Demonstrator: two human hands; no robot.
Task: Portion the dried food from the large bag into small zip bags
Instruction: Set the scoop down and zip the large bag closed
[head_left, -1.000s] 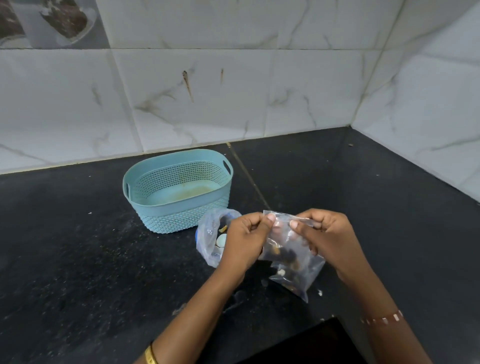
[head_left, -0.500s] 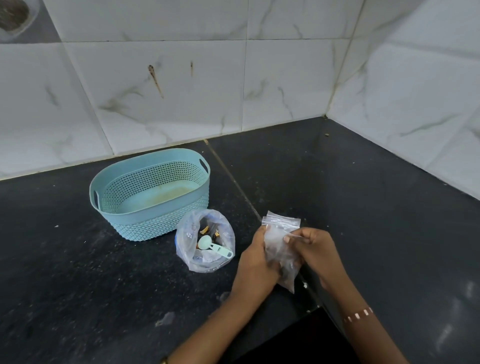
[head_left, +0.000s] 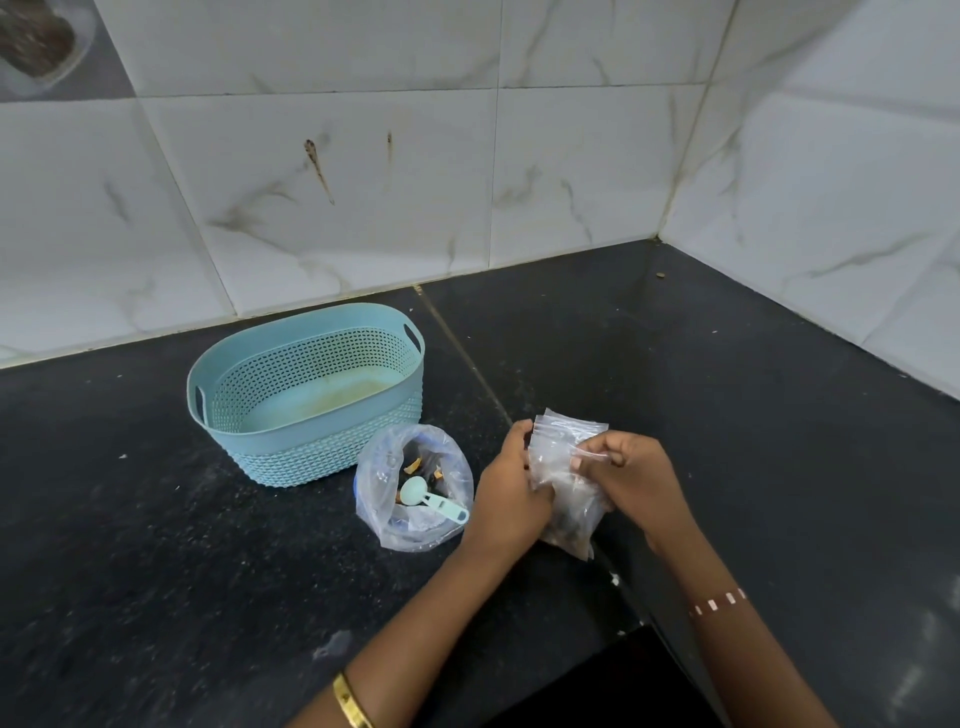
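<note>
**Asha:** Head view first: where is the small clear plastic zip bag (head_left: 566, 488)?

**Ben:** Between both hands, just above the black speckled stone counter (head_left: 156, 545), toward its front edge and right of the middle seam. Dark dried pieces sit in its lower half.

**Asha:** And the grip?

**Ben:** The left hand (head_left: 511, 493) is wrapped on the bag's left side; the right hand (head_left: 631, 480) is pinched on the strip near its top, fingers closed on the plastic.

**Asha:** The big one?

**Ben:** The large clear plastic bag (head_left: 415, 488) stands open on the counter just left of the left hand, apart from it. A pale mint plastic measuring spoon (head_left: 428, 498) lies inside on the dried food, handle toward the right.

**Asha:** Anything behind it?

**Ben:** A light blue oval perforated plastic basket (head_left: 306, 395), nearer the back edge, just beside the big bag; whether they touch I cannot tell.
</note>
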